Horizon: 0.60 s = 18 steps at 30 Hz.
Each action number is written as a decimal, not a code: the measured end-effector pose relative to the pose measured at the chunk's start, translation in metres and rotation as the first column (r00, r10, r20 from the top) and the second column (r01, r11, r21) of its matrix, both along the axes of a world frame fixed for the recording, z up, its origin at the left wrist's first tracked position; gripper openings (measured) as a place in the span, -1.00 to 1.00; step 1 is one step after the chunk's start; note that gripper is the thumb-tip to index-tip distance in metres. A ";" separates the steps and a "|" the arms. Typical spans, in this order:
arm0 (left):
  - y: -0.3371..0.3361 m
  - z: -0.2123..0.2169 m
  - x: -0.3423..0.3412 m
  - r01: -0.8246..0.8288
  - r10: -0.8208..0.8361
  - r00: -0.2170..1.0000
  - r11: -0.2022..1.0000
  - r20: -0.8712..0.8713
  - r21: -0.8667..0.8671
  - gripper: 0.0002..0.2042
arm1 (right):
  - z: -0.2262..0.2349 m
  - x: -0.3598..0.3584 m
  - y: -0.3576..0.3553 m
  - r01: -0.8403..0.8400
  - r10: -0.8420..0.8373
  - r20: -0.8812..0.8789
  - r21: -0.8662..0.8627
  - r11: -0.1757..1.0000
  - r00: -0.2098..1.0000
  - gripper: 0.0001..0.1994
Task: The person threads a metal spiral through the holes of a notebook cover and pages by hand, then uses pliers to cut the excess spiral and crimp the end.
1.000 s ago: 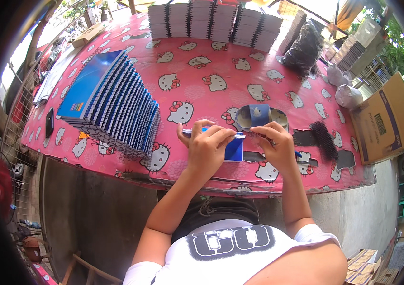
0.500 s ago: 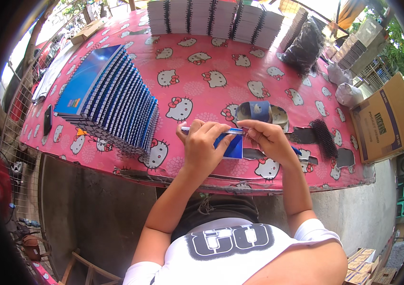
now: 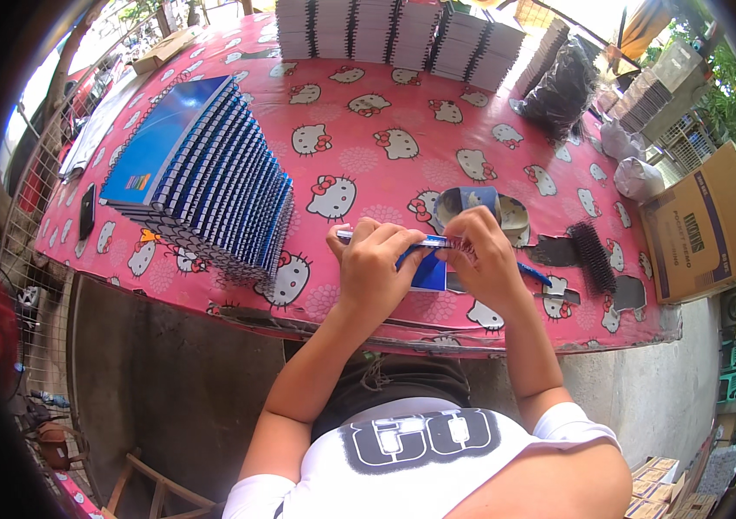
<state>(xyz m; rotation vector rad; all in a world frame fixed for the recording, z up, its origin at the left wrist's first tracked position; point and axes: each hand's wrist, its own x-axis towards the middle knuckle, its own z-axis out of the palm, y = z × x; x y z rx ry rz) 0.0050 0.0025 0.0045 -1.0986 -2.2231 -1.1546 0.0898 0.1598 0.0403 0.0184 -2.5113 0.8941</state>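
Since the earlier frame, I see the right hand shift: its forefinger, stretched toward the end of the notebook then, is now bent, and more of the slim blue stick beside the wrist shows.

Through the head camera I watch both hands meet over the front part of the table, which wears a pink, cartoon-cat-printed covering. The small, rectangular, blue-covered notebook is low in front of the person, partly under the left hand. That hand's fingers are closed round its far edge, with thumb and fingertips pinching it. The right hand's fingers are curled close together at the notebook's right end, around a thin dark spiral coil; I cannot tell how firmly they have hold of it, since the fingers hide the contact.

To the left I see a tall, leaning stack of blue spiral-bound notebooks, well apart from the hands. Just beyond the right hand lies a blue-and-cream, slipper-like object; farther right, a black, brush-like bundle lies near an open brown cardboard box. Rows of white spiral-bound pads stand along the far edge.
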 end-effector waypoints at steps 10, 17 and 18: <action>0.000 -0.001 0.003 -0.003 0.003 1.000 1.000 0.003 -0.013 -0.84 | -0.009 -0.002 -0.010 0.059 -0.056 -0.097 0.023 0.998 0.994 -0.88; -0.004 -0.002 0.002 0.029 -0.029 1.000 0.999 -0.005 0.023 -0.85 | -0.005 -0.005 0.070 0.092 -0.073 -0.127 0.150 0.984 0.989 -0.83; -0.002 -0.001 0.002 0.039 -0.039 0.999 0.999 0.003 0.038 -0.85 | 0.003 0.000 0.098 0.238 -0.217 -0.104 0.273 0.932 0.971 -0.80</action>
